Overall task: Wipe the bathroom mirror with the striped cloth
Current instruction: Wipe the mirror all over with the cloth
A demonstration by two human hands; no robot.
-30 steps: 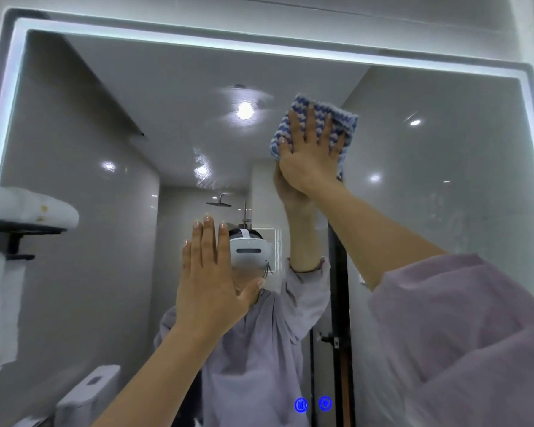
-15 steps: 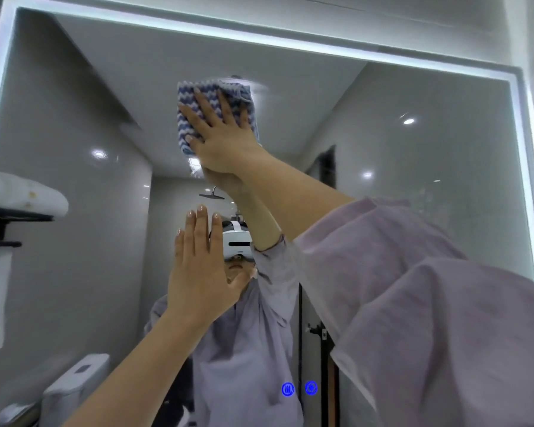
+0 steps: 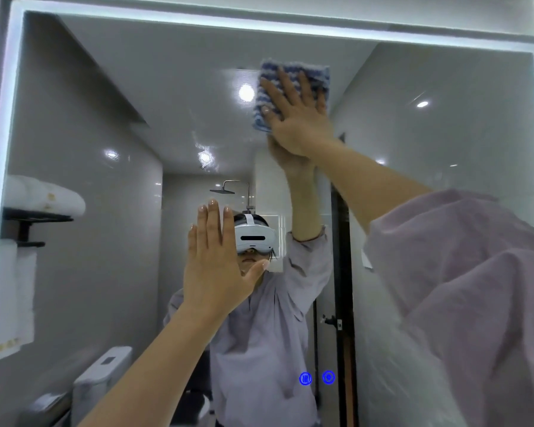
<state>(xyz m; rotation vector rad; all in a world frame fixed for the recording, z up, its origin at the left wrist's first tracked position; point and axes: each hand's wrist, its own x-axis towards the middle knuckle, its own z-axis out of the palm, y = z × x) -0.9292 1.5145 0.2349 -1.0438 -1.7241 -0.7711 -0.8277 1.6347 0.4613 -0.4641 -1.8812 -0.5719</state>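
Note:
A large wall mirror (image 3: 444, 124) with a lit white border fills the view. High up and right of centre, my right hand (image 3: 299, 115) presses a folded blue-and-white striped cloth (image 3: 290, 75) flat against the glass, fingers spread over it. My left hand (image 3: 216, 266) rests lower down at the centre, palm flat on the mirror, fingers together and holding nothing. My lilac sleeve (image 3: 463, 288) covers the lower right of the mirror.
Two blue touch icons (image 3: 316, 378) glow on the lower glass. The lit frame edge (image 3: 198, 21) runs just above the cloth. Reflected in the glass are a toilet (image 3: 102, 374), a towel shelf (image 3: 40, 198) and a shower head (image 3: 222, 191).
My right hand swept the cloth left across the upper glass, then back to the right. My left hand stayed flat on the mirror.

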